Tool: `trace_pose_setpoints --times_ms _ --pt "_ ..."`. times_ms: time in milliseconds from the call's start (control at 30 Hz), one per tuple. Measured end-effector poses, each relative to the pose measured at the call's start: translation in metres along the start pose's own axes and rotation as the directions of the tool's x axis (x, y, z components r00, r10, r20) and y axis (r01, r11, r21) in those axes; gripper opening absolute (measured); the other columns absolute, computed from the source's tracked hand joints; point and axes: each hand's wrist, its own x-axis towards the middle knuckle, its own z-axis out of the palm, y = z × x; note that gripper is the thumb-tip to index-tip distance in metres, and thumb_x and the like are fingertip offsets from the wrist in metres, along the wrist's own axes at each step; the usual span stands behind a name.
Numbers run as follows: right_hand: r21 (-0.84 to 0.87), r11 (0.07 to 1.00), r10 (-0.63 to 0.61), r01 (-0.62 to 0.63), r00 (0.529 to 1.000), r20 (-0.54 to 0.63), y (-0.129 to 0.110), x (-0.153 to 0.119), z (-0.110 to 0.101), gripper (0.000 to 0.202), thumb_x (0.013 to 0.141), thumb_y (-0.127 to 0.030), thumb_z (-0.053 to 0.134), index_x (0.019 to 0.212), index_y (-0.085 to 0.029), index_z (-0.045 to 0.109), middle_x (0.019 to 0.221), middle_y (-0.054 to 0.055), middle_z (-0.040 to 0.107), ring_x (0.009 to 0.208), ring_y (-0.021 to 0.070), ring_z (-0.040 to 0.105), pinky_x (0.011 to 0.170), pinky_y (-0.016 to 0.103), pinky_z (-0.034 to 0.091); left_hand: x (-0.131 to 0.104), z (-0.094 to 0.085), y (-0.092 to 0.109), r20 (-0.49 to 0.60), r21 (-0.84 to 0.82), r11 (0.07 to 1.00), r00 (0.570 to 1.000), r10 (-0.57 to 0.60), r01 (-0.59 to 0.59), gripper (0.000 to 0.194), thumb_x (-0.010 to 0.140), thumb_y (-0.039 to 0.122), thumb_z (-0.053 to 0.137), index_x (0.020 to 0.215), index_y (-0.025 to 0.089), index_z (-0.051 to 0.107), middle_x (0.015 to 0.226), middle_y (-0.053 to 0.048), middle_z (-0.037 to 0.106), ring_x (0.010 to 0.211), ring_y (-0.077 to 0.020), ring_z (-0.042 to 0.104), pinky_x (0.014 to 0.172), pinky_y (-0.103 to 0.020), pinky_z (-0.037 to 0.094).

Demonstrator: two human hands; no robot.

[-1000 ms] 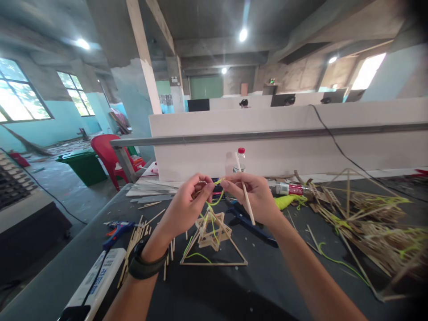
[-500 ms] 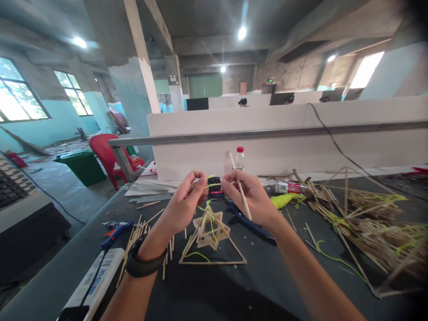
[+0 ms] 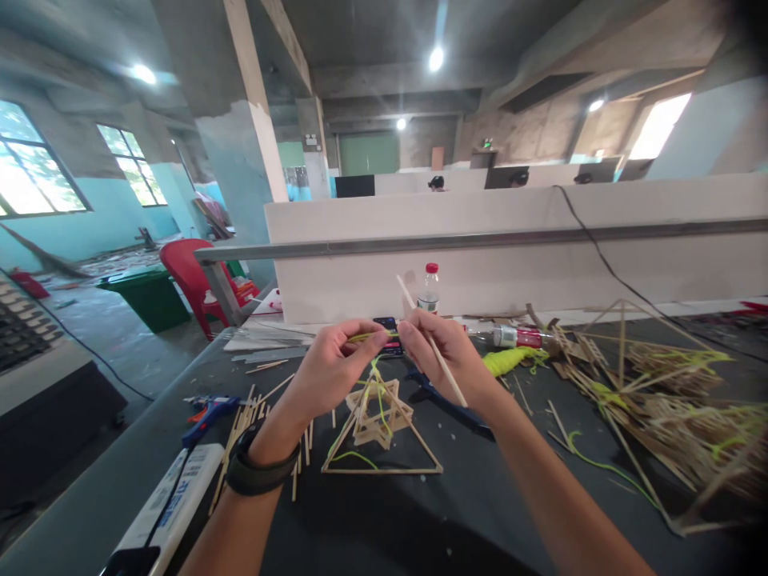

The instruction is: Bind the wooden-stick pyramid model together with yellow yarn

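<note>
Left hand (image 3: 336,364) pinches lime-yellow yarn (image 3: 360,338); right hand (image 3: 459,352) grips 1 wooden stick (image 3: 449,374); whether it also holds yarn, I cannot tell. Handling yarn seems the current step, calling next for a firm pinch. Below, on the dark tabletop (image 3: 336,532), stands a yarn-topped stick pyramid (image 3: 384,470), 1 star-shaped lattice (image 3: 369,438) showing between its sides.

Dark table (image 3: 360,524): stick pyramid (image 3: 382,471), loose sticks (image 3: 238,432), glue gun (image 3: 210,418).
</note>
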Motion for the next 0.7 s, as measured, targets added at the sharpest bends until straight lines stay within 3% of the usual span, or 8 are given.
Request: trace_pose_setpoints --times_ms 233,433,567,633,700 --pt "0.039 0.997 0.070 -0.072 0.996 0.052 -0.003 -0.001 0.002 0.056 0.103 -0.046 0.038 0.054 -0.020 0.045 0.049 -0.001 0.049 0.049 0.0106 0.047 0.054 0.028 0.035 -0.001 0.000 0.001 -0.032 -0.014 1.000 0.999 0.026 -0.027 0.027 0.082 0.041 0.072 0.100 0.021 0.074 0.070 -0.002 0.064 0.054 -0.0113 0.046 0.044 -0.024 0.028" --pt "0.134 0.967 0.205 -0.217 0.974 0.095 0.005 -0.002 0.004 0.067 0.102 -0.053 0.035 0.050 -0.019 0.061 0.045 0.003 0.057 0.044 0.0108 0.049 0.050 0.028 0.039 -0.002 -0.001 0.004 -0.029 0.049 0.997 0.998 0.060 -0.058 0.026 0.082 0.042 0.071 0.094 0.020 0.075 0.064 -0.002 0.067 0.052 -0.0133 0.054 0.041 -0.025 0.035" --pt "0.200 0.955 0.212 -0.220 0.975 0.061 0.006 0.000 -0.006 0.058 0.101 -0.054 0.035 0.083 -0.018 0.076 0.068 0.006 0.071 0.049 0.0115 0.054 0.049 0.028 0.042 -0.003 -0.003 0.005 -0.062 0.064 0.995 0.995 0.075 -0.071 0.027 0.083 0.043 0.069 0.094 0.019 0.075 0.066 -0.003 0.067 0.054 -0.0140 0.055 0.041 -0.024 0.036" --pt "0.153 0.975 0.155 -0.159 0.987 0.033 0.003 0.001 -0.012 0.043 0.097 -0.053 0.048 0.107 -0.020 0.074 0.084 0.007 0.074 0.053 0.0119 0.056 0.051 0.028 0.043 -0.003 -0.004 0.005 -0.068 0.061 0.996 0.995 0.072 -0.068 0.027 0.083 0.042 0.069 0.095 0.019 0.074 0.067 -0.004 0.068 0.056 -0.0146 0.056 0.042 -0.024 0.036" --pt "0.072 0.993 0.093 -0.095 0.995 0.030 -0.001 0.000 -0.016 0.041 0.088 -0.049 0.065 0.121 -0.024 0.069 0.096 0.007 0.074 0.058 0.0125 0.057 0.053 0.028 0.045 -0.004 -0.005 0.007 -0.075 0.052 0.997 0.995 0.067 -0.063 0.027 0.083 0.042 0.070 0.096 0.019 0.074 0.067 -0.004 0.068 0.057 -0.0148 0.057 0.042 -0.024 0.036"
